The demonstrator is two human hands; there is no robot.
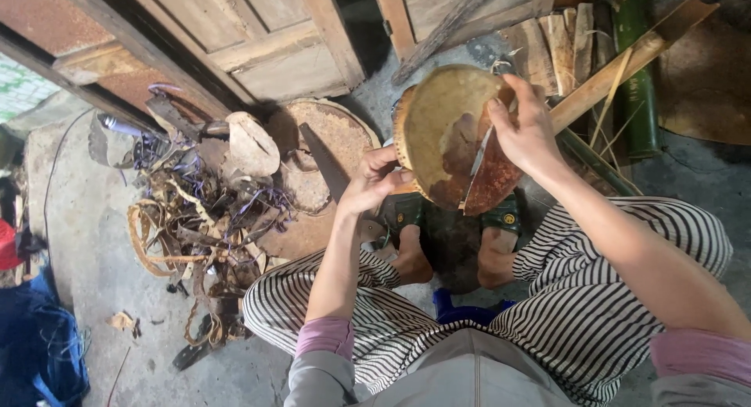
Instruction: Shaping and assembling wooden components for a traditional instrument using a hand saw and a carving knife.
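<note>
My left hand (374, 182) grips the lower left rim of a round, brown-stained hide-covered disc (446, 125), held up on edge over my feet. My right hand (526, 128) is closed on a knife whose thin blade (476, 166) lies across the disc's face, pointing down toward its lower edge. A darker reddish patch covers the disc's lower right. My striped trouser legs and bare feet in sandals show below the disc.
A heap of hide strips and purple cord (205, 219) lies on the concrete floor at left. A hand saw (325, 163) rests on a round rusty plate (321, 172). Wooden doors (258, 39), split wood (559, 39) and a green bamboo pole (635, 71) stand behind.
</note>
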